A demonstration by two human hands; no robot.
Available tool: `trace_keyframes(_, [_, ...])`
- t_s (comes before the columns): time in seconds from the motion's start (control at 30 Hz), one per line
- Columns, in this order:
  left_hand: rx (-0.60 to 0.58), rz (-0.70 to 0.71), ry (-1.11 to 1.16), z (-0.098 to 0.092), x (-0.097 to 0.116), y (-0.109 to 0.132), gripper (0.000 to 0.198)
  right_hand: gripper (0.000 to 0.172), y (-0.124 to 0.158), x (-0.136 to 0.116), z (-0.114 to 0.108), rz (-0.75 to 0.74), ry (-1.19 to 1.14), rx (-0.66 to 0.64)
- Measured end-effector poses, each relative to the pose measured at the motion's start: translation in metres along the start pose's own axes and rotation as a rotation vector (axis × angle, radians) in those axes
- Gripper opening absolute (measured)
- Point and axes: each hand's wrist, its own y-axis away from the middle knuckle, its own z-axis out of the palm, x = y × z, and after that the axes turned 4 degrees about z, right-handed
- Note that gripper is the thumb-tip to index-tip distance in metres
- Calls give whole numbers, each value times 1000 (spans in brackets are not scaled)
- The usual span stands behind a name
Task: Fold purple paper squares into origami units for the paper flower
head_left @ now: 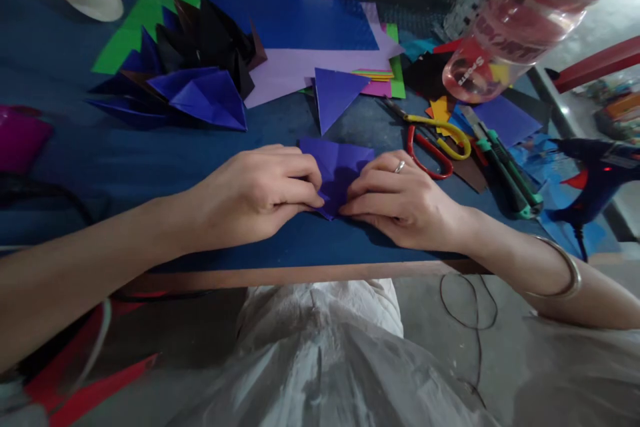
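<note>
A creased sheet of purple paper (336, 163) lies on the blue table near its front edge. My left hand (280, 187) pinches its left side, fingers pressed together at the lower corner. On the other side, my right hand (400, 197), with a ring on one finger, closes on the paper's right edge. Just beyond the sheet is a folded purple paper triangle (337, 97). Farther left sit folded blue-purple paper shapes (210, 97) and a cluster of black folded paper (205, 40). The fingertips partly cover the sheet's lower edges.
Scissors (430, 140) with red and yellow handles lie right of my hands, beside green utility knives (505, 167) and a glue gun (595, 173). A pink bottle (505, 47) stands behind them. Sheets of blue paper (310, 20) and lilac paper (290, 70) lie at the back.
</note>
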Motion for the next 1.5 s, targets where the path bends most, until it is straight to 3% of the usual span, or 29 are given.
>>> trace_keyframes(0.1, [-66, -39, 194, -3, -5, 0, 31, 22, -1, 7, -3, -35, -145, -102])
trace_keyframes(0.3, [-123, -96, 413, -4, -14, 0, 24, 21, -3, 16, -9, -22, -292, -179])
trace_keyframes(0.47, [-111, -121, 374, -1, -9, -4, 25, 22, -5, 17, -13, 20, -352, -228])
trace_keyframes(0.73, [-4, -184, 321, 13, -1, -8, 23, 16, -13, 12, 0, 109, -381, -156])
trace_keyframes(1.0, [10, -273, 148, 15, 8, -10, 15, 8, -16, 3, 7, 267, -314, -81])
trace_keyframes(1.37, [-75, -378, 66, 17, 15, -17, 7, 5, -17, 2, 11, 281, -282, -62])
trace_keyframes(1.5, [10, -407, 98, 20, 16, -13, 9, 7, -16, 2, 11, 269, -264, -54])
